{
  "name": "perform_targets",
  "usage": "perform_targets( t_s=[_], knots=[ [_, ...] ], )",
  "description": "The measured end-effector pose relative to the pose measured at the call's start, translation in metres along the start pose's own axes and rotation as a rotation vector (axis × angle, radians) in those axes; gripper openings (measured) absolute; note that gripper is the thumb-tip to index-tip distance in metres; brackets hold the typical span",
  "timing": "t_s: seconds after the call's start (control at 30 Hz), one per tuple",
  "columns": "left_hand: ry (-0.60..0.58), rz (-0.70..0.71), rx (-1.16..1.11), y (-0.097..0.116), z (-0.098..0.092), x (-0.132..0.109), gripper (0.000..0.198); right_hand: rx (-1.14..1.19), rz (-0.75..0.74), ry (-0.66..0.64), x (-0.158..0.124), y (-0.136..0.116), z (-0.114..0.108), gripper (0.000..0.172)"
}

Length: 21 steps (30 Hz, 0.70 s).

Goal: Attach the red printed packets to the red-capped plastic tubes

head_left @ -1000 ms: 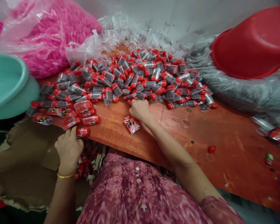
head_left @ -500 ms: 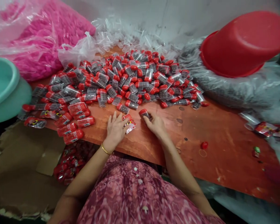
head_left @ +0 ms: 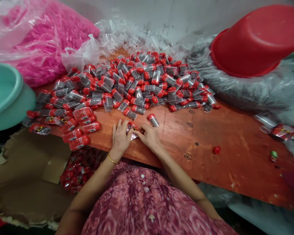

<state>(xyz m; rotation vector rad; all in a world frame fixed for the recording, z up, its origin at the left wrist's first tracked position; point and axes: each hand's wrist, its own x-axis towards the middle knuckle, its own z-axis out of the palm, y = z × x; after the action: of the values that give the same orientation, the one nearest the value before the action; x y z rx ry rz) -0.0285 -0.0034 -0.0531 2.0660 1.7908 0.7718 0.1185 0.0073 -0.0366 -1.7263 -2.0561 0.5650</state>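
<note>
Centrally, at the near edge of the tabletop (head_left: pixel 171 153), both hands work at the red printed film pieces (head_left: pixel 131 126), which lie flat between them. The left hand (head_left: pixel 120 138) covers their left side, fingers slightly apart; whether it grips cannot be told. The right hand (head_left: pixel 150 137) meets their right side, thumb and forefinger at the edge; a pinch cannot be confirmed. One red-capped clear container (head_left: pixel 153 120) lies on its side just beyond the right hand, apart from it. Farther back, a broad pile of similar containers (head_left: pixel 127 81) spans the tabletop. To the left, red-wrapped containers (head_left: pixel 79 142) lie grouped near the edge, with a teal basin (head_left: pixel 17 94) beyond. An inverted red bucket (head_left: pixel 250 42) rests tilted at far right, on a plastic bag (head_left: pixel 247 94).
</note>
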Motion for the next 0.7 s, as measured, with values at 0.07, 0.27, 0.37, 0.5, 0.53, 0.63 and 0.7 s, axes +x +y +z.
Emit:
perform_targets(
  t_s=[0.07, 0.27, 0.37, 0.5, 0.53, 0.63, 0.7],
  knots=[
    [0.019, 0.004, -0.008, -0.001, 0.004, 0.0, 0.046, -0.002, 0.008, -0.014, 0.003, 0.004, 0.001, 0.027],
    [0.06, -0.03, -0.044, 0.006, 0.009, 0.004, 0.048, 0.023, -0.127, -0.024, 0.002, 0.005, -0.003, 0.038],
    [0.069, -0.043, -0.05, 0.011, 0.008, 0.007, 0.05, -0.052, -0.121, -0.011, 0.005, 0.003, -0.003, 0.037],
    [0.001, -0.024, 0.062, 0.017, 0.005, 0.008, 0.046, -0.061, -0.084, 0.03, 0.008, 0.006, -0.003, 0.035],
    [-0.016, -0.017, 0.094, 0.018, 0.004, 0.007, 0.043, -0.019, -0.082, 0.049, 0.008, 0.007, -0.003, 0.035],
    [-0.021, -0.024, 0.141, 0.019, 0.003, 0.006, 0.04, 0.152, -0.068, 0.17, 0.005, 0.01, -0.005, 0.032],
    [-0.01, -0.034, 0.129, 0.019, 0.003, 0.006, 0.041, 0.23, -0.03, 0.24, 0.003, 0.009, -0.007, 0.031]
  ],
)
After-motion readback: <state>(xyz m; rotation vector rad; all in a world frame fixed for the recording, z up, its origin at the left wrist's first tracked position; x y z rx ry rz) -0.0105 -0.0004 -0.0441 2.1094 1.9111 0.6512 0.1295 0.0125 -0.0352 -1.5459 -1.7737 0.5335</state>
